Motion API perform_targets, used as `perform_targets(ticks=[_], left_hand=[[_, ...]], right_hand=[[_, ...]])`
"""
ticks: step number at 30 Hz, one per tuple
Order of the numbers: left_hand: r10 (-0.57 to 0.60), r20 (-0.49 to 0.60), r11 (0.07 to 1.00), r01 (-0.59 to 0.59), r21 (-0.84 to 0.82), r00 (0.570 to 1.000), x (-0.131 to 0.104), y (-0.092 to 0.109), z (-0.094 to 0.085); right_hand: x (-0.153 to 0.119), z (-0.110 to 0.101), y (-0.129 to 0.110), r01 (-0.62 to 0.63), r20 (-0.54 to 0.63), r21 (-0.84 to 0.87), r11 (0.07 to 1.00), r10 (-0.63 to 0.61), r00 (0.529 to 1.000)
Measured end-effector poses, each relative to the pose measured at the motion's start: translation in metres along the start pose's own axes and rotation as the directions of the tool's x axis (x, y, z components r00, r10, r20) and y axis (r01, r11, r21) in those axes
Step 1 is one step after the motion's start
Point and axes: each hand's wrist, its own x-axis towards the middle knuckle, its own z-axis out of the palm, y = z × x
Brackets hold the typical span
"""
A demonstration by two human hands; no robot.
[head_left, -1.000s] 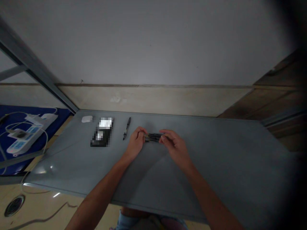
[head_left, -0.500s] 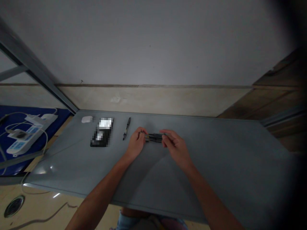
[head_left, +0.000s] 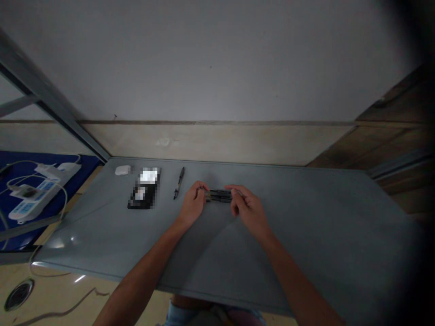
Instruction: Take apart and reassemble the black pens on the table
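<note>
Several dark pens [head_left: 219, 196] lie side by side, level from left to right, between my two hands over the grey table [head_left: 210, 253]. My left hand [head_left: 195, 199] is closed round their left ends. At their right ends, my right hand [head_left: 245, 203] grips them between thumb and fingers, with the other fingers curled below. The fingers hide both ends of the bundle. A single black pen [head_left: 179, 183] lies apart on the table, to the left of my left hand.
A blurred-out black and white item [head_left: 144, 188] and a small white case [head_left: 123, 170] lie at the table's left. Further left, a white power strip [head_left: 44, 194] with cables rests on a blue surface. A wall [head_left: 217, 142] runs behind the table.
My right hand's fingers have shifted slightly on the pens' right ends, and a little more of the bundle shows. My left hand has hardly moved.
</note>
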Motion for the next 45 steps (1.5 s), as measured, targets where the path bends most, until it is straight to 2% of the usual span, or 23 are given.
perform_targets(ticks=[4,10,14,21,28,35,39,45], left_hand=[[-0.007,-0.007,1.000,0.007,0.019,1.000,-0.0009,0.0035,-0.0001],[-0.045,0.008,0.999,0.045,-0.006,0.999,-0.0019,0.0058,-0.0004],[-0.060,0.014,0.998,0.060,-0.035,0.998,-0.0024,0.0056,-0.0001],[-0.032,0.006,0.999,0.032,0.006,0.999,-0.0023,0.0047,-0.0004],[0.009,0.017,0.997,-0.010,0.076,1.000,-0.0018,0.0016,0.0007],[-0.021,0.013,0.999,0.021,0.040,1.000,-0.0030,0.0025,0.0007],[-0.026,0.015,0.999,0.026,0.022,1.000,-0.0031,0.0026,0.0006],[-0.015,0.009,0.999,0.015,0.029,1.000,-0.0018,0.0010,0.0012]], right_hand=[[0.0000,-0.0001,-0.0010,-0.013,-0.011,-0.035,0.999,0.013,1.000],[0.0004,-0.0008,0.0037,0.070,-0.056,-0.066,0.995,-0.074,0.996],[0.0003,-0.0012,0.0044,0.084,-0.087,-0.096,0.992,-0.093,0.992],[0.0000,-0.0017,0.0016,0.091,-0.030,-0.050,0.995,-0.093,0.995],[-0.0005,-0.0019,-0.0026,-0.016,-0.036,-0.058,0.998,0.014,0.999],[0.0017,-0.0023,0.0021,0.101,-0.057,-0.076,0.992,-0.105,0.993],[0.0017,-0.0017,0.0025,0.098,-0.068,-0.066,0.993,-0.103,0.992],[0.0004,-0.0015,-0.0006,0.052,-0.011,-0.030,0.998,-0.052,0.999]])
